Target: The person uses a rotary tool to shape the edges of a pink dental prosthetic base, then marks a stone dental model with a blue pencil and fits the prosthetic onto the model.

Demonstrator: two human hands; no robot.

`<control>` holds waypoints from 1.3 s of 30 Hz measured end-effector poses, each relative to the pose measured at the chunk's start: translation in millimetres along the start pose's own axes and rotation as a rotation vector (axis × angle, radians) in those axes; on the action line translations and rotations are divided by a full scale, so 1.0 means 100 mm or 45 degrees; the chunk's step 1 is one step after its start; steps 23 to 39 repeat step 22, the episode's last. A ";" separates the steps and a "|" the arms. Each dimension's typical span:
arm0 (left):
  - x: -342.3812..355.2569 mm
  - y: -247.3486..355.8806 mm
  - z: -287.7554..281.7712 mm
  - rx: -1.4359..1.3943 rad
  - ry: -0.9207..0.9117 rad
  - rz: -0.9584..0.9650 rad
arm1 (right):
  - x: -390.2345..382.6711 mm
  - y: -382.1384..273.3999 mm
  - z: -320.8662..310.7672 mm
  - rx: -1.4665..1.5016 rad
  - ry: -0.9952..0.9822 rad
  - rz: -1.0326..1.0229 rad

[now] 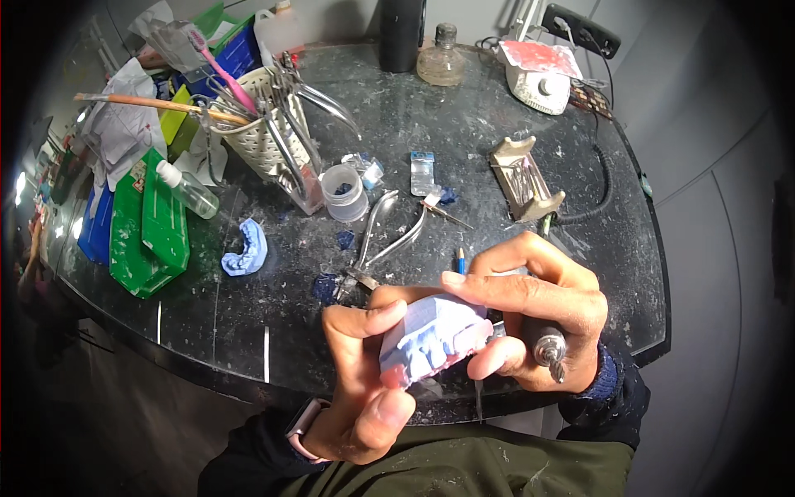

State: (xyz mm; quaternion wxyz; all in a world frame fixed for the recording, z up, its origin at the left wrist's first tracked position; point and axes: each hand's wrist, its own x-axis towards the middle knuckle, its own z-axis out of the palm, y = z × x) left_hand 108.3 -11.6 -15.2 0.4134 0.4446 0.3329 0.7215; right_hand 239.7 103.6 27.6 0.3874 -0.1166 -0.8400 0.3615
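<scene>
A pale blue dental cast with pink material along its edge is tilted up in front of me. My left hand is closed round its left side, with the thumb below. My right hand touches the cast's right side with its fingertips. A dark rotary handpiece with a metal tip is tucked in that same hand, pointing down and towards me. Below the right thumb shows a thin metal point; what it belongs to is hidden. Just beyond my hands lie wire pliers and a blue pencil.
To the left lies a second blue cast, near green trays and a small bottle. A perforated tool basket stands farther back beside a plastic cup. Right of centre is a tool rest; behind it, a white device.
</scene>
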 end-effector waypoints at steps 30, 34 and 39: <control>0.01 -0.06 -0.14 0.300 -0.041 0.198 | 0.02 -0.10 -0.03 0.225 -0.244 0.214; 0.01 -0.06 -0.14 0.300 -0.041 0.198 | 0.02 -0.10 -0.03 0.225 -0.244 0.214; 0.01 -0.06 -0.14 0.300 -0.041 0.198 | 0.02 -0.10 -0.03 0.225 -0.244 0.214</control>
